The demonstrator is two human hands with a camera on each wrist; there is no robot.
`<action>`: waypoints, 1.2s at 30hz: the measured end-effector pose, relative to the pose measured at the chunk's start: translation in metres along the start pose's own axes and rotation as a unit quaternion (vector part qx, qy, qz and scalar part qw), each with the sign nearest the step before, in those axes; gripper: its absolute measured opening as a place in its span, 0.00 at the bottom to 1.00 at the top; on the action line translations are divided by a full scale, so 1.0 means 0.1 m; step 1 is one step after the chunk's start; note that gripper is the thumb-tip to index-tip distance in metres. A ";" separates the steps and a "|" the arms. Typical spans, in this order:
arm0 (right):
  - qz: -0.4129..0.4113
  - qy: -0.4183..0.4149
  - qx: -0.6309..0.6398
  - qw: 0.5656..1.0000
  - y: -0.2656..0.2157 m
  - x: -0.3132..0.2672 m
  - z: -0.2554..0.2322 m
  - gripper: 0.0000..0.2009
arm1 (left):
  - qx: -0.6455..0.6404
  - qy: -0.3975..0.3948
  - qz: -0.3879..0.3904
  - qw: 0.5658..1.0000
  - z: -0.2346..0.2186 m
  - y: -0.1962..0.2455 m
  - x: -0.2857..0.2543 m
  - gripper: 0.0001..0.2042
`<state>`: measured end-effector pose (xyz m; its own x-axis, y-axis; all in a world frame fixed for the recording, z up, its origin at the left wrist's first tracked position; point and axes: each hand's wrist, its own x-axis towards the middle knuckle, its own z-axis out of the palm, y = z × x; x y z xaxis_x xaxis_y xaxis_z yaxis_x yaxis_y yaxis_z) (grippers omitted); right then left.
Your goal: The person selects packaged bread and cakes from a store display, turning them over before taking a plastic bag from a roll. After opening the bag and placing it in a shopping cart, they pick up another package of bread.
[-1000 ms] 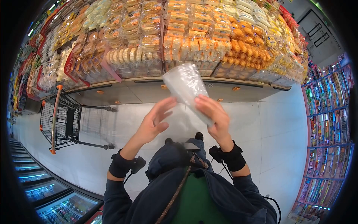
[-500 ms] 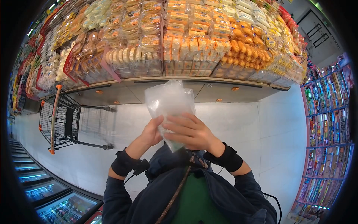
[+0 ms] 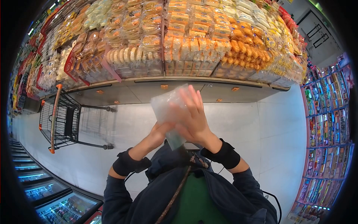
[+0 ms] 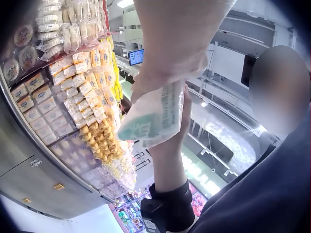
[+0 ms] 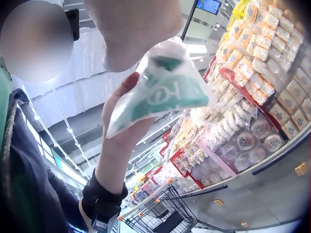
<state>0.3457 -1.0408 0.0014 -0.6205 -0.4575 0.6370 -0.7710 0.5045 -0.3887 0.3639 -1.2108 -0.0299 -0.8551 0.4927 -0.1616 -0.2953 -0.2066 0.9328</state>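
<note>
A folded translucent plastic bag (image 3: 163, 107) is held up in front of the torso. Green printing shows on the bag (image 5: 170, 92) in the right wrist view. My left hand (image 3: 158, 133) grips its lower left side, with the thumb lying along the plastic in the right wrist view. Over the right part of the bag, my right hand (image 3: 197, 121) lies with fingers stretched out and blurred by motion. In the left wrist view the bag (image 4: 158, 114) sits between both hands, partly covering the right hand.
A long display of packaged breads and cakes (image 3: 197, 48) runs across the front above a grey cabinet base (image 3: 242, 89). A black shopping cart (image 3: 61, 119) with an orange handle stands at left. Shelves of small goods (image 3: 326, 127) line the right, glass-topped cases (image 3: 63, 205) the lower left.
The bag has come down and nearer the body from close to the shelf. The left hand has taken hold of it. The right hand's fingers have swung from pointing left to pointing away.
</note>
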 end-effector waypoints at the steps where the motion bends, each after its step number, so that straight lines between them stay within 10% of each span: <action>1: 0.002 0.006 0.016 1.000 0.03 -0.01 0.01 0.30 | 0.000 -0.022 0.026 0.999 0.02 0.00 -0.02 0.22; 17: -0.003 0.015 0.068 0.998 0.07 -0.03 0.22 0.27 | -0.151 -0.066 0.055 0.985 0.11 0.06 -0.05 0.43; 23: 0.015 0.017 0.033 0.999 0.09 -0.07 0.32 0.28 | -0.023 -0.077 0.101 0.992 0.10 0.07 -0.01 0.43; 29: 0.033 -0.001 0.008 0.999 0.09 -0.07 0.30 0.29 | -0.159 -0.039 0.011 0.986 0.03 -0.03 -0.02 0.38; 36: 0.310 0.001 0.360 0.880 0.04 -0.02 0.03 0.25 | -0.116 0.054 0.120 0.984 -0.08 -0.04 -0.01 0.20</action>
<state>0.3435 -1.0399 -0.0035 -0.9545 -0.2552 0.1545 -0.1756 0.0617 -0.9825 0.3622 -1.2171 -0.0364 -0.9490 0.3152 0.0102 -0.1570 -0.5001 0.8516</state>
